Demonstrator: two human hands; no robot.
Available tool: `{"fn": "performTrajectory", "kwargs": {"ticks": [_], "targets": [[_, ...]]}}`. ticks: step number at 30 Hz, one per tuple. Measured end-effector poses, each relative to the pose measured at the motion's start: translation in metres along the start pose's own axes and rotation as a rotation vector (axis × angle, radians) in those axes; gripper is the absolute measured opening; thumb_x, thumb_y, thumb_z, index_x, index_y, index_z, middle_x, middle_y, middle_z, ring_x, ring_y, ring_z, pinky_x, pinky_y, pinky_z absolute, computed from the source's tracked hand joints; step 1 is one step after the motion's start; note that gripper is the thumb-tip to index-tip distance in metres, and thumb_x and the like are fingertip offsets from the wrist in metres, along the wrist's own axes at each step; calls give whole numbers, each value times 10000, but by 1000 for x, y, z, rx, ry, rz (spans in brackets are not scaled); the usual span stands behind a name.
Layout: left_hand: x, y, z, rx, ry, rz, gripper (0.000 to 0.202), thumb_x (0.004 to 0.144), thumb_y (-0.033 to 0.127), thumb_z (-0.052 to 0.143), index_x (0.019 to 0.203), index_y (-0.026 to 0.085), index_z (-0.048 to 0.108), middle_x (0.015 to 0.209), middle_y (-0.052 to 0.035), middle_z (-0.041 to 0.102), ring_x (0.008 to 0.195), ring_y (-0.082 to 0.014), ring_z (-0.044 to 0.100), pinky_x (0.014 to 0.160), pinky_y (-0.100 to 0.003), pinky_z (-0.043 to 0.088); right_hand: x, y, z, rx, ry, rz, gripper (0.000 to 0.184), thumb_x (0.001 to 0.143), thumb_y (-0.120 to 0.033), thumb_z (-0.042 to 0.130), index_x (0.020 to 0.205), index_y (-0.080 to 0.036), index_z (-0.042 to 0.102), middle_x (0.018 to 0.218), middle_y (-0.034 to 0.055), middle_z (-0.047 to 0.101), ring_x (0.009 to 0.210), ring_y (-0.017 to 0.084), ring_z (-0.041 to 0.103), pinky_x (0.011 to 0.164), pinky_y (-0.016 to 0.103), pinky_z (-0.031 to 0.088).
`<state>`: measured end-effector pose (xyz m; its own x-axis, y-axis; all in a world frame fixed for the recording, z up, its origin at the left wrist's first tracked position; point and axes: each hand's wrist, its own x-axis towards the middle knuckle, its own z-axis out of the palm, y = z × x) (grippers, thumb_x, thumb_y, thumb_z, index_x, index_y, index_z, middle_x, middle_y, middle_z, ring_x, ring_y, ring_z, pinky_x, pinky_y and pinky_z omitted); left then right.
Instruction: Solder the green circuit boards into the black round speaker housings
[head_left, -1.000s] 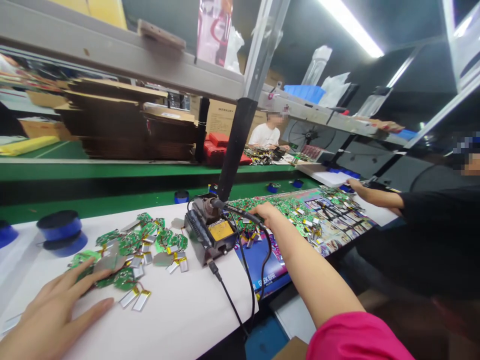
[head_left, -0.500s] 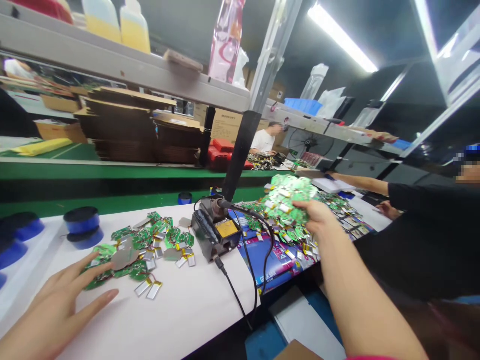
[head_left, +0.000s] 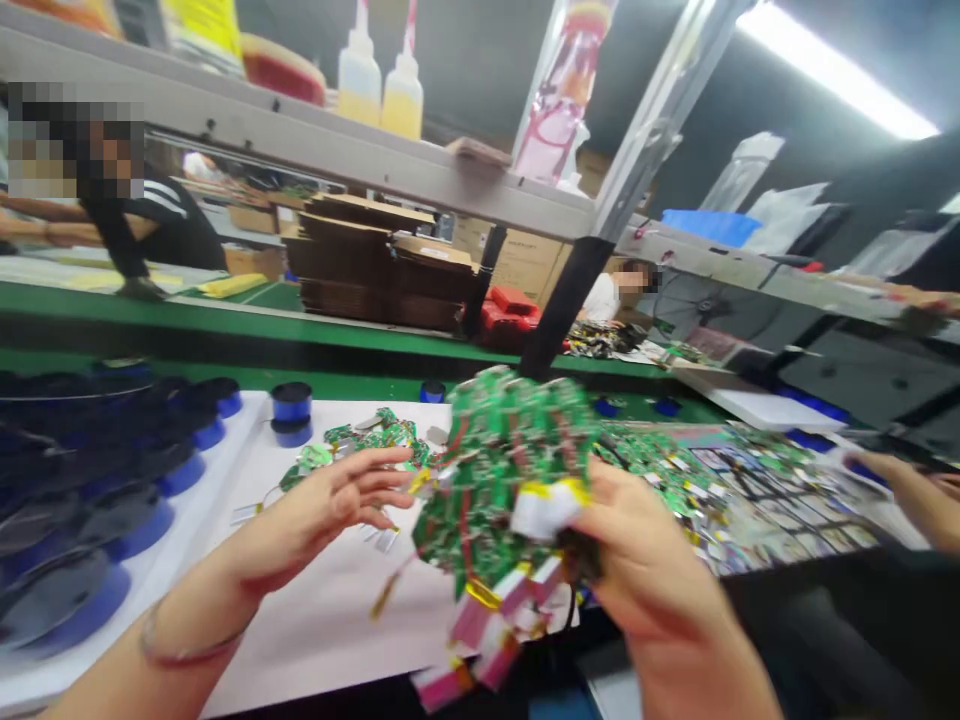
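Note:
My right hand [head_left: 634, 530] grips a thick bunch of green circuit boards [head_left: 499, 450] held up above the white worktop [head_left: 315, 620]. Small silver batteries [head_left: 480, 610] with yellow tape dangle below the bunch on wires, blurred by motion. Just left of it is my left hand [head_left: 352, 500], fingers spread and holding nothing; whether its fingertips touch the wires I cannot tell. Behind the left hand, a smaller heap of circuit boards [head_left: 382, 430] with batteries lies on the worktop, partly covered. The soldering station is hidden behind the bunch.
Many blue-and-black round parts [head_left: 105, 520] fill a white tray [head_left: 217, 470] at left. Two more round parts [head_left: 291, 412] stand stacked near the back. More boards [head_left: 667, 470] lie at right, by another person's arm [head_left: 900, 490]. A dark post [head_left: 566, 300] rises behind the bunch.
My right hand has brought a bunch of circuit boards leftward and nearer from the right-hand pile. My left hand has lifted off the small heap and moved right. The view has swung left.

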<state>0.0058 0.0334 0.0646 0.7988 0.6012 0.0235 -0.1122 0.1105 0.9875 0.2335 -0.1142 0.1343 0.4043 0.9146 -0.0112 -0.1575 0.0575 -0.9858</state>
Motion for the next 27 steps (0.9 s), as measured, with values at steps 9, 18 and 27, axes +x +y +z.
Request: {"fn": "performTrajectory", "kwargs": {"ticks": [9, 18, 27], "targets": [[33, -13, -45, 236, 320, -167, 455, 632, 544, 808, 682, 145, 594, 570, 20, 557, 543, -112, 488, 516, -247, 331, 99, 111, 78, 29, -185, 139, 312, 529, -280, 772, 803, -166, 677, 751, 37, 730, 684, 208, 683, 693, 316, 531], [48, -22, -65, 330, 475, -141, 484, 752, 606, 635, 811, 126, 658, 720, -71, 674, 680, -190, 586, 592, -290, 398, 136, 136, 95, -11, -217, 76, 457, 530, -370, 829, 902, -159, 667, 804, 50, 740, 728, 224, 696, 659, 303, 518], [71, -34, -54, 698, 761, -104, 405, 773, 482, 608, 511, 190, 508, 506, -20, 473, 608, -190, 480, 582, -313, 243, 154, 163, 93, -134, -19, 77, 240, 902, -373, 664, 978, -147, 644, 963, 33, 682, 844, 154, 655, 792, 343, 551]]}}
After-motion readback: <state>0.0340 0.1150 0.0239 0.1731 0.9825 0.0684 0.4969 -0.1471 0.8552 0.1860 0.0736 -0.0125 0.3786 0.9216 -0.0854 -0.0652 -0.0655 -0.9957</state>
